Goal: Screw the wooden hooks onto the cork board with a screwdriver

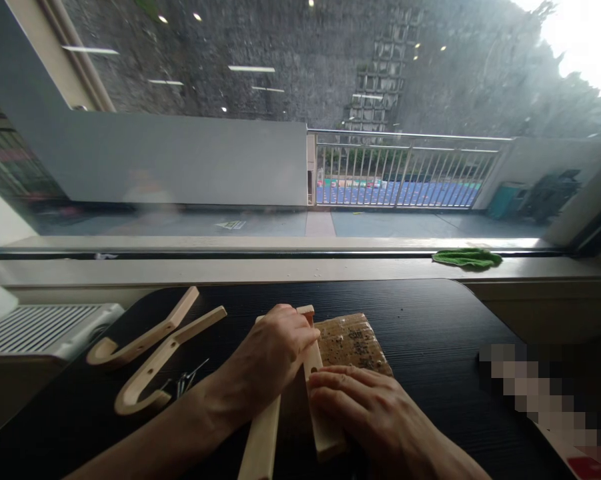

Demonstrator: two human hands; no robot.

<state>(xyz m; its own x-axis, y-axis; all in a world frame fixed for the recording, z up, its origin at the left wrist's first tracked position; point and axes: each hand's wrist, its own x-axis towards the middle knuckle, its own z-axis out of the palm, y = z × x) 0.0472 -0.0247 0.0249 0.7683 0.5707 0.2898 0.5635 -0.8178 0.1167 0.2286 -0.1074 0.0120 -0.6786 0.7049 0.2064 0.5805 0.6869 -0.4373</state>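
A pale wooden bar (325, 430) with a round hole lies lengthwise before me on the dark table, partly on a brown cardboard piece (353, 333). Around its far end my left hand (283, 343) is closed; what lies under the palm is hidden. My right hand (367, 403) grips the bar's right side near the hole, fingers together. A second wooden bar (261, 440) runs beneath my left hand and wrist. To the left rest two hook-shaped wooden pieces (145, 340) (143, 387) with holes, beside several small metal parts (184, 383).
The black table (430, 333) ends at a window sill (280, 270), where a green cloth (467, 259) lies. A white slatted unit (45, 328) stands at the left. Part of another person's arm (550, 400), blurred out, is at the right edge. Dark specks cover the cardboard.
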